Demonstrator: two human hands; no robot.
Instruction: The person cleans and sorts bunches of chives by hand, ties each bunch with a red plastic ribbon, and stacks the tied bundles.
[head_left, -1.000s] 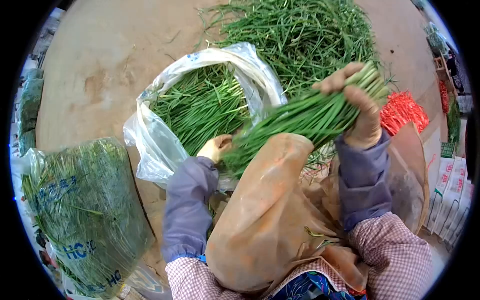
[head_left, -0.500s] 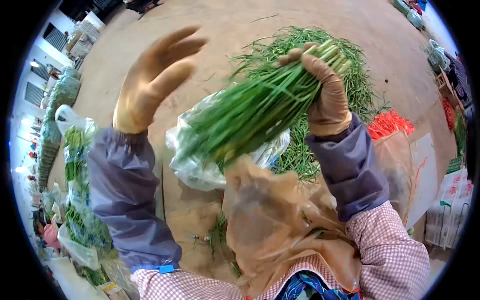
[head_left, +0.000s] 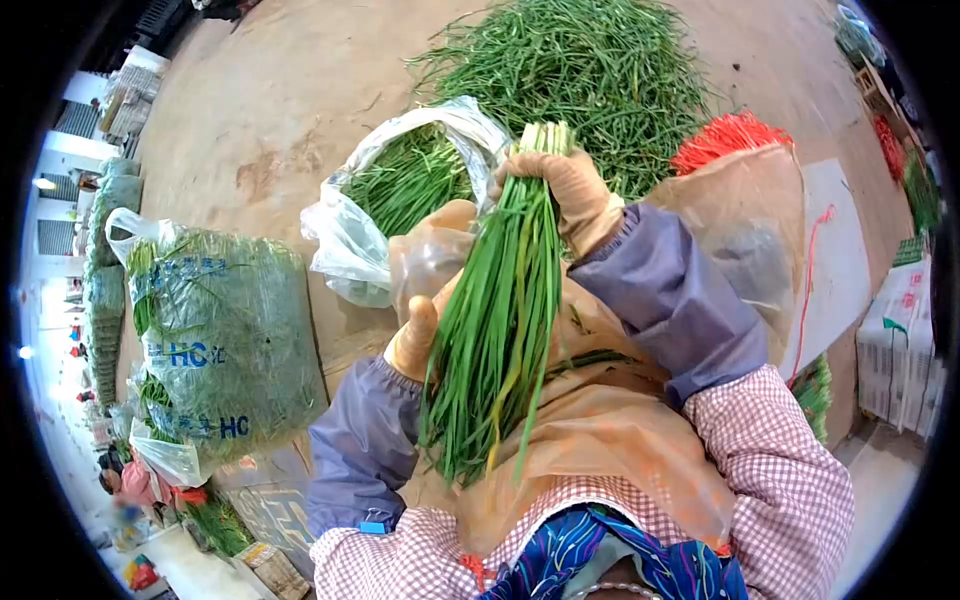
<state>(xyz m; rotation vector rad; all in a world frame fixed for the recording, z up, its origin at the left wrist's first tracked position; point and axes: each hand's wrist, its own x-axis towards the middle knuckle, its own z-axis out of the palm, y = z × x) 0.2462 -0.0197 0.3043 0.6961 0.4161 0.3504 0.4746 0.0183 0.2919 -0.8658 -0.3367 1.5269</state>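
Observation:
A bunch of garlic chives (head_left: 495, 300) hangs in front of me, pale cut stems up and green leaves down, with a yellowed leaf among them. My gloved right hand (head_left: 570, 190) is closed round it just below the stem ends. Lower down, my gloved left hand (head_left: 410, 340) is at the left edge of the leaves with its thumb stretched up. Its other fingers are hidden behind the leaves. Beyond the hands lies a loose heap of chives (head_left: 590, 80). A clear plastic bag (head_left: 350, 240) with more chives inside stands open left of the bunch.
A packed bag of chives (head_left: 230, 340) with blue print lies at left. Red ties (head_left: 735, 140) sit at right beside a white board (head_left: 835, 260). A translucent brown apron (head_left: 610, 430) covers my lap. White crates (head_left: 900, 350) stand at far right.
The bunch has swung from slanting left to hanging leaves-down, closer to my body. My left hand has dropped from raised in the air to beside the leaves. The view has tilted down.

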